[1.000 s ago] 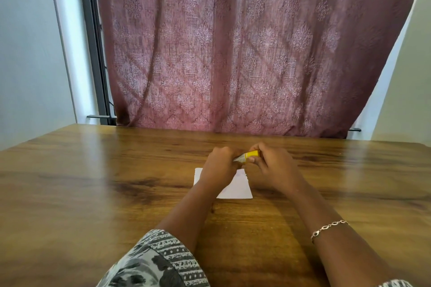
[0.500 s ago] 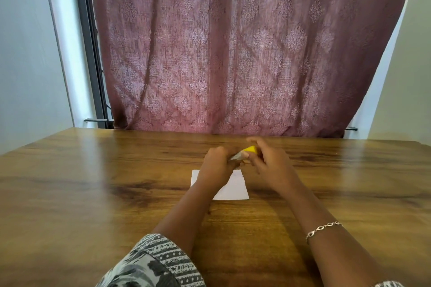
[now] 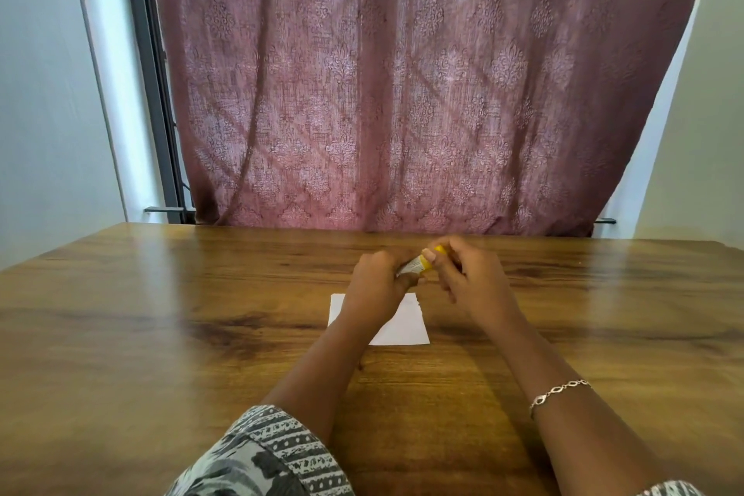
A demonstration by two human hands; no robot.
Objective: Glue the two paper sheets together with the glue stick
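A small glue stick (image 3: 418, 263) with a pale body and a yellow end is held between both hands above the table. My left hand (image 3: 376, 286) grips its pale body. My right hand (image 3: 467, 278) pinches the yellow end with thumb and fingertips. White paper (image 3: 404, 324) lies flat on the wooden table (image 3: 161, 334) just below the hands; my left wrist covers its middle, so I cannot tell whether it is one sheet or two.
A maroon patterned curtain (image 3: 402, 93) hangs behind the table's far edge. A dark window frame (image 3: 155, 93) stands at the back left. A bracelet (image 3: 559, 392) circles my right wrist.
Both hands stay on the glue stick above the paper. My right fingers have shifted round the yellow end, covering more of it.
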